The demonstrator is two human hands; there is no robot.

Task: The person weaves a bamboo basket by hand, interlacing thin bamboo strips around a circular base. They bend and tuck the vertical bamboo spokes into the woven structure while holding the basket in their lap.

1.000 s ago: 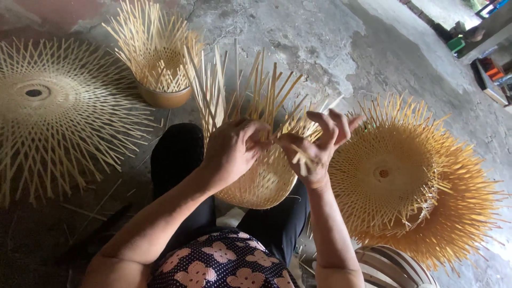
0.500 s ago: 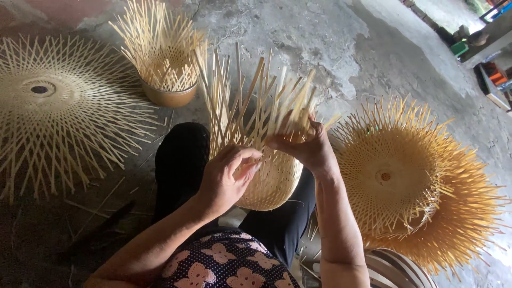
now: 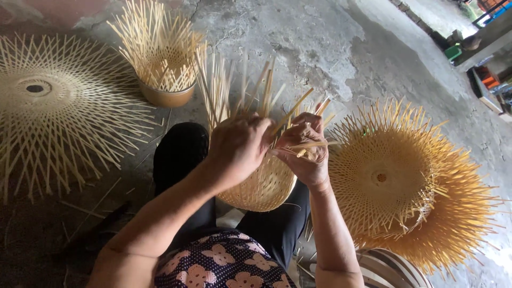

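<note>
Both hands on our half-woven bamboo basket (image 3: 261, 186)

Our left hand (image 3: 240, 146) cups the rim, fingers curled; our right hand (image 3: 304, 152) pinches loose strips (image 3: 298, 146) together, woven stack (image 3: 405, 181) beside.

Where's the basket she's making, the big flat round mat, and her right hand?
basket (image 3: 261, 186), head view, on its woven rounded side below the hands
flat round mat (image 3: 53, 106), head view, on the woven strips near its centre hole
right hand (image 3: 306, 152), head view, on the back of the hand
</note>
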